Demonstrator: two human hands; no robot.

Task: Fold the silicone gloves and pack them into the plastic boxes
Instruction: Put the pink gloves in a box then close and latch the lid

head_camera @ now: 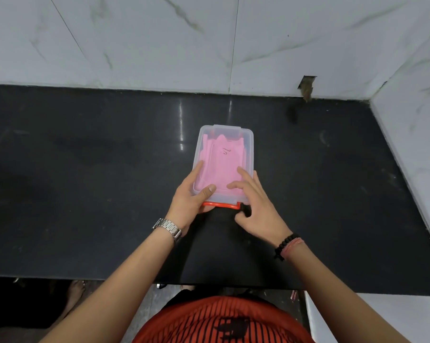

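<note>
We see the plastic box (224, 164) lidded near the middle of the black surface (85, 181), the folded pink gloves (221, 159) inside. Our left hand (193, 196) grips its near left corner (thumb on the lid), while our right hand (256, 204) rests straight, spread fingers (243, 173) on the near right corner above the orange latch (221, 205).

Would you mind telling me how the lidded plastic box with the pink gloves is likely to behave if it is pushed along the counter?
The plastic box would probably slide easily, since the black counter looks glossy. It seems light, holding only thin pink gloves. Being low and flat, it looks unlikely to tip.
</note>
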